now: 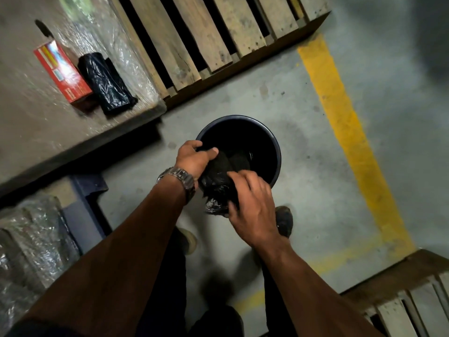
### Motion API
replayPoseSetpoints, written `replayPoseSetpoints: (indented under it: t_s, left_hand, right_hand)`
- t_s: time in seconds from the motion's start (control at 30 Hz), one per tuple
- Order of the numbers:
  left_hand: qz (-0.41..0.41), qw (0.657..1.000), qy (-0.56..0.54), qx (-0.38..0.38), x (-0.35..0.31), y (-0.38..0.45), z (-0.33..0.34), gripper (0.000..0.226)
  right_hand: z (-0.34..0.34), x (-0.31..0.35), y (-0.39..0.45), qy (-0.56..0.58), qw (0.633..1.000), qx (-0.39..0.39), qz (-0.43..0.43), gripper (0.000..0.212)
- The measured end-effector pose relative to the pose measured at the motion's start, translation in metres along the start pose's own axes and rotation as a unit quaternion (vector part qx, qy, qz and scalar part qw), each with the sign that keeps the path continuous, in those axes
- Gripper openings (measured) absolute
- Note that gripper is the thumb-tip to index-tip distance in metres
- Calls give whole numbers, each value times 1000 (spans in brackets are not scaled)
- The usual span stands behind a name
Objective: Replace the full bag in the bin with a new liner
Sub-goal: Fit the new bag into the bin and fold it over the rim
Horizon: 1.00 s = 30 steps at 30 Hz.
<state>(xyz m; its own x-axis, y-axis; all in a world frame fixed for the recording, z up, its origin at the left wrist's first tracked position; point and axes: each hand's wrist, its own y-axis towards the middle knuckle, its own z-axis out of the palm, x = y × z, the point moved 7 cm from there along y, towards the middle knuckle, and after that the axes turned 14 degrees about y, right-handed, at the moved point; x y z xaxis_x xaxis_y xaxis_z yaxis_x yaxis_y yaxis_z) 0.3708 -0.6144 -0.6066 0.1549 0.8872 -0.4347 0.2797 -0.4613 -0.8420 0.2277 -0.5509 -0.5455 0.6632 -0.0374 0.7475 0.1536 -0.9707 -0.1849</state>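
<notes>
A round black bin (272,139) stands on the grey concrete floor in the middle of the view. Over its near rim I hold a bunched black plastic liner (217,188). My left hand (194,158), with a metal watch on the wrist, grips the liner's upper end at the bin's rim. My right hand (252,207) holds its lower crumpled end just outside the bin. The inside of the bin is dark; what lies at its bottom is unclear.
A roll of black bags (107,83) and a red box (62,71) lie on a plastic-wrapped surface (29,122) at upper left. Wooden pallets (206,37) sit behind the bin and at lower right. A yellow floor line (345,117) runs on the right. My shoes show below.
</notes>
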Motion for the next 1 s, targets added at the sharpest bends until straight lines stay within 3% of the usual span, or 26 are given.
replayPoseSetpoints:
  t_s: [0.1,0.17,0.27,0.3,0.37,0.47,0.53,0.63,0.77,0.93,1.0]
  left_hand:
    - [4,989,-113,96,-7,-15,9,57]
    - [13,972,-178,153,-13,-25,10,53]
    - [35,952,-256,162,-16,-32,5,55]
    - [51,955,-244,159,-18,-35,4,58]
    - [81,970,-176,145,-22,-41,7,56]
    - [122,983,-66,121,-27,-46,15,30]
    - [158,980,7,118,-33,-50,21,22]
    - [199,961,145,129,-35,-56,31,10]
    - [239,930,229,158,-26,-57,43,34]
    - [298,909,283,66,-30,-50,27,6]
    - [294,918,262,53,-31,-49,24,12]
  right_hand:
    - [-10,1,14,12,998,-61,17,29]
    - [-15,-8,22,88,986,-91,105,18]
    - [-21,-27,31,304,904,-164,254,6]
    - [-22,-31,33,338,880,-183,278,10]
    - [-23,-38,38,355,867,-186,295,17]
    - [-20,-40,40,398,844,-176,315,28]
    - [-19,-39,41,448,812,-183,326,36]
    - [-21,-38,44,486,783,-198,333,29]
    - [-31,-37,48,508,764,-218,333,19]
    - [-42,-39,54,509,758,-221,344,22]
    - [-44,-38,56,510,755,-221,349,20]
